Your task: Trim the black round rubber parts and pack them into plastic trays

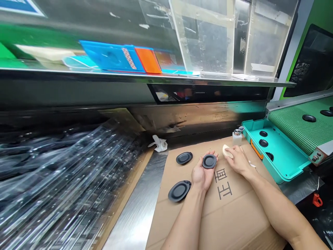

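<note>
Palm up, my left hand [201,177] holds a black round plastic part [209,161] with a raised rim, fingers behind it. My right hand [239,160] pinches a cream-coloured pad [227,150], possibly a sponge, just above the cardboard sheet [234,215]. Left of my left hand lie two more black parts, a smaller one [184,158] farther off and a larger one [179,191] nearer. Beyond my right hand stands a small bottle [237,138] with a metal top. Something small and white shows beside my right wrist.
A turquoise bin [286,163] holding several black parts stands at the right, below a green conveyor belt [291,121] carrying more. Stacked clear plastic trays [85,187] fill the left. A crumpled white tissue [160,144] lies behind the cardboard. A metal shelf [130,77] crosses above.
</note>
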Motion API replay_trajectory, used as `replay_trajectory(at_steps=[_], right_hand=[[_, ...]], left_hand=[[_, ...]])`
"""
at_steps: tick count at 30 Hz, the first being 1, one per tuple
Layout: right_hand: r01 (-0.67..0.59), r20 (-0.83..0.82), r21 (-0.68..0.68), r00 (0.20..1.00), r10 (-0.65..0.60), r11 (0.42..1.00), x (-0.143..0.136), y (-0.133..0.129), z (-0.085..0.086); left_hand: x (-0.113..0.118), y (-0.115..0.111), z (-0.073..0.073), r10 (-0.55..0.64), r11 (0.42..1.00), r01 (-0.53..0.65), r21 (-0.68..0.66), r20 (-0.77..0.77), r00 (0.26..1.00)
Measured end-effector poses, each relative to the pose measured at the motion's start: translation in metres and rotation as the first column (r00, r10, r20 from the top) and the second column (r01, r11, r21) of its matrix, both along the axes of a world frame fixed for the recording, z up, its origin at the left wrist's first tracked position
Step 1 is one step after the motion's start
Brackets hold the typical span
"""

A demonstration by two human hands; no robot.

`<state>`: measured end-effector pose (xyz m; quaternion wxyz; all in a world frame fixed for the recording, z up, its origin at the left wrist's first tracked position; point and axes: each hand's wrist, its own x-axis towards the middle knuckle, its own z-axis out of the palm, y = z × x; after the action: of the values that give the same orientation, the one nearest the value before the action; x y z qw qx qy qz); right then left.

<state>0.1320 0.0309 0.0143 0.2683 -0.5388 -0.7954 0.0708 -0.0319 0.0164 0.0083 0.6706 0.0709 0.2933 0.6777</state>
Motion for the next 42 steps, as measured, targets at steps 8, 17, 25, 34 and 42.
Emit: replay_trajectory(at_steps=[8, 17, 25, 34, 42], right_hand=[[-0.204, -0.057, 0.046, 0.977, 0.207, 0.978, -0.035, -0.019, -0.006], [-0.164, 0.093, 0.018, 0.983, 0.161, 0.986, -0.029, -0.028, 0.003], [-0.154, 0.182, -0.051, 0.970, 0.161, 0.987, -0.021, -0.023, 0.009], [0.043, 0.247, -0.071, 0.969, -0.024, 0.997, -0.008, -0.010, -0.005], [0.051, 0.239, -0.071, 0.971, -0.032, 0.996, -0.008, -0.008, -0.006]], left_hand=[[0.003, -0.005, 0.002, -0.115, 0.991, 0.116, 0.061, -0.015, 0.993], [0.000, -0.006, 0.005, -0.084, 0.996, 0.084, 0.016, -0.043, 0.996], [-0.005, -0.002, 0.002, -0.083, 0.997, 0.082, -0.018, -0.065, 0.994], [-0.020, -0.006, 0.008, -0.126, 0.991, 0.124, 0.058, 0.048, 0.991], [0.010, -0.030, 0.021, 0.186, 0.952, -0.045, 0.303, -0.455, 0.871]])
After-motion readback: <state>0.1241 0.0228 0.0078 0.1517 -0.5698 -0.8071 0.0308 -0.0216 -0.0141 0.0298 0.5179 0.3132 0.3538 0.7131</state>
